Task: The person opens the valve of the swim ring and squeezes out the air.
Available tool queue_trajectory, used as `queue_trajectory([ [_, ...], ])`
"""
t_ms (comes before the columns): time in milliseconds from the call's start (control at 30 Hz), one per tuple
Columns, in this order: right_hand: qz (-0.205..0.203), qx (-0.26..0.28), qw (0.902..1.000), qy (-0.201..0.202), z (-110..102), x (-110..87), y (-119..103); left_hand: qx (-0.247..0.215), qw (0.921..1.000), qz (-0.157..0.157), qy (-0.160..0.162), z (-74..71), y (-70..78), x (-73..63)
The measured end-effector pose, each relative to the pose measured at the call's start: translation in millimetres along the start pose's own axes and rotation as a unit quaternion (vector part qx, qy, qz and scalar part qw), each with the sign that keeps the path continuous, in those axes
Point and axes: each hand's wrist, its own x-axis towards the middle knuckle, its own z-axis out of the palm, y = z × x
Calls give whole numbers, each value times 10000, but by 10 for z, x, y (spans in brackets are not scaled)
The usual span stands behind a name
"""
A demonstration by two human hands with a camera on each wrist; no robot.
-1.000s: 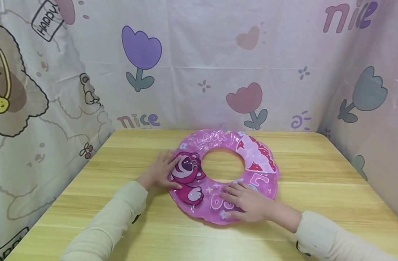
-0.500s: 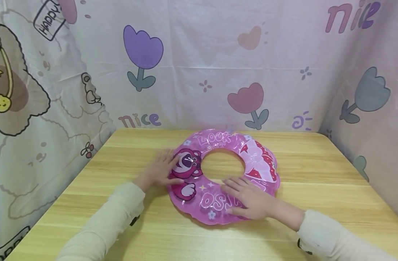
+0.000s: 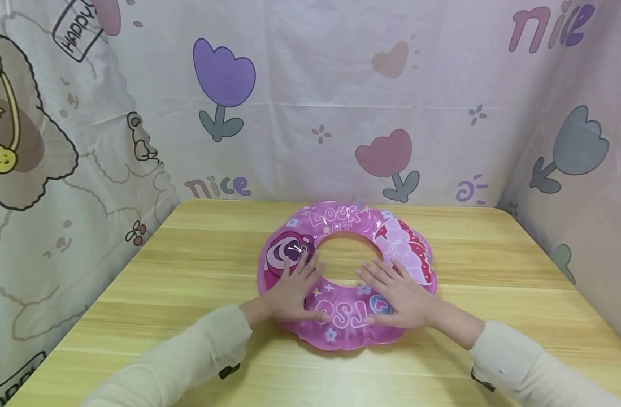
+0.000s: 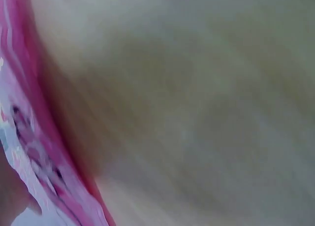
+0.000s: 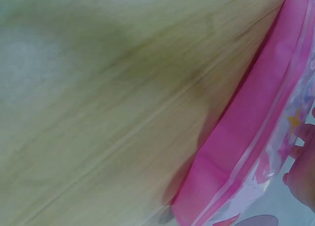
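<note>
A pink inflatable swim ring (image 3: 341,333) with a bear, a bow and white lettering printed on it lies flat on the wooden table. My left hand (image 3: 292,291) rests on its near left part with fingers spread, covering some of the bear. On the near right part lies my right hand (image 3: 399,294), fingers straight and fanned, tips close to the inner hole. The left wrist view shows the ring's pink side (image 4: 54,152) along the left, with part of the hand at the corner. In the right wrist view, fingers (image 5: 300,142) appear over the ring's printed top.
The light wooden table (image 3: 188,362) spreads around the ring on all sides. Behind it hangs a pale cloth (image 3: 300,68) printed with tulips and the word nice. More printed cloth closes off the left and right sides.
The ring has turned clockwise a little, its lettering shifting left along the near side. My left hand has moved from the outer left edge toward the near middle; the right hand has shifted slightly.
</note>
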Motion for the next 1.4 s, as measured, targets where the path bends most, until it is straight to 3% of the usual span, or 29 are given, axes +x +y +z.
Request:
queue_trajectory([
  [233, 20, -46, 10000, -37, 70, -2, 26, 64, 9997, -237, -27, 105, 139, 25],
  [467, 232, 169, 9986, -446, 126, -22, 26, 199, 9983, -520, -189, 203, 160, 42],
  [633, 236, 70, 9984, -508, 185, -39, 34, 289, 9971, -650, -259, 249, 170, 52],
  [1400, 394, 172, 9948, -924, 288, -52, 16, 728, 9914, -908, -607, 292, 224, 66],
])
